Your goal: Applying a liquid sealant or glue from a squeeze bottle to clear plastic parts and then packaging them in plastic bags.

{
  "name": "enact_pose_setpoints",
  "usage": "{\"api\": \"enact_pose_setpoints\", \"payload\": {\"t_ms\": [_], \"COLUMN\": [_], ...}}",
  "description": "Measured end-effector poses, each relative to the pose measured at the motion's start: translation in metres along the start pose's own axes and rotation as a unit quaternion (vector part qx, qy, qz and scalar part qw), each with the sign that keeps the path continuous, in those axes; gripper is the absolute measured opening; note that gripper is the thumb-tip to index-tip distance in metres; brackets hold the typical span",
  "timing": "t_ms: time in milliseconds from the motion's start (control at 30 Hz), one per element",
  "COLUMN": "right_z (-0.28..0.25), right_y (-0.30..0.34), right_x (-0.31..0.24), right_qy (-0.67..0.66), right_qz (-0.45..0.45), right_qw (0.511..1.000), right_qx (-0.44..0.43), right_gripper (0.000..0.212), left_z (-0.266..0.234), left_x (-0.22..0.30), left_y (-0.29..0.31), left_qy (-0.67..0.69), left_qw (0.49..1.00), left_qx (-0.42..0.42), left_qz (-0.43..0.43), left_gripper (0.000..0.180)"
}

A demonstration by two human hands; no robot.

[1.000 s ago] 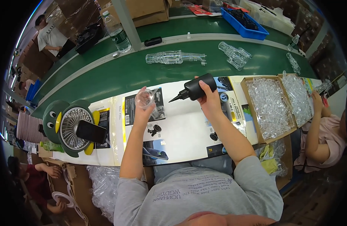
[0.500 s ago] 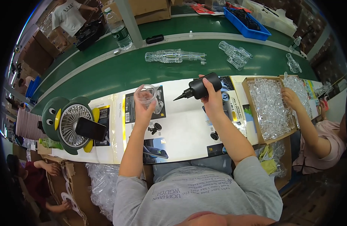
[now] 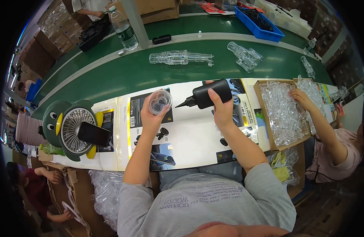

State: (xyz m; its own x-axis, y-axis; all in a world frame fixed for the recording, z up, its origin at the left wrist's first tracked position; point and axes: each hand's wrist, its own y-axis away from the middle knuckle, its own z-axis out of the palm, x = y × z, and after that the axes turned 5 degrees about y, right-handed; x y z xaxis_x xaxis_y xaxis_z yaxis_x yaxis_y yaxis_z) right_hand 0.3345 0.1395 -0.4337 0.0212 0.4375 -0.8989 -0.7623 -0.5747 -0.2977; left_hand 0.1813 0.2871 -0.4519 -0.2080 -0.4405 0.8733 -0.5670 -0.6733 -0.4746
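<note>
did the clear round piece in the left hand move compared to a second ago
Yes. The clear round piece rose toward the green belt, nearer the black bottle's nozzle.

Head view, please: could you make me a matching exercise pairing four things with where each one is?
Things:
1. black squeeze bottle
2. clear round part
3. dark phone
4. blue bin

Places:
A. leaning on the penguin-shaped fan
B. far side of the green belt
C. in the right hand
D. in the left hand

Pairs: 1-C, 2-D, 3-A, 4-B
</note>
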Motion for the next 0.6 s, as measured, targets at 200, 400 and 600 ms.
{"api": "enact_pose_setpoints", "payload": {"t_ms": [200,400,600], "right_z": [0.0041,0.0039,0.0041], "right_y": [0.0051,0.0052,0.0048], "right_x": [0.0024,0.0003,0.0040], "right_qy": [-0.018,-0.019,-0.021], "right_qz": [0.020,0.024,0.028], "right_qw": [0.999,0.999,0.999], "right_qx": [-0.020,-0.023,-0.027], "right_gripper": [0.030,0.029,0.029], "left_z": [0.0013,0.0007,0.0005], "left_x": [-0.0052,-0.0064,-0.0071], "left_y": [0.0033,0.0031,0.0040], "left_qy": [-0.026,-0.036,-0.047], "left_qw": [1.000,0.999,0.999], "left_qx": [-0.004,-0.014,-0.010], "left_qz": [0.004,0.008,0.015], "left_gripper": [0.044,0.045,0.045]}}
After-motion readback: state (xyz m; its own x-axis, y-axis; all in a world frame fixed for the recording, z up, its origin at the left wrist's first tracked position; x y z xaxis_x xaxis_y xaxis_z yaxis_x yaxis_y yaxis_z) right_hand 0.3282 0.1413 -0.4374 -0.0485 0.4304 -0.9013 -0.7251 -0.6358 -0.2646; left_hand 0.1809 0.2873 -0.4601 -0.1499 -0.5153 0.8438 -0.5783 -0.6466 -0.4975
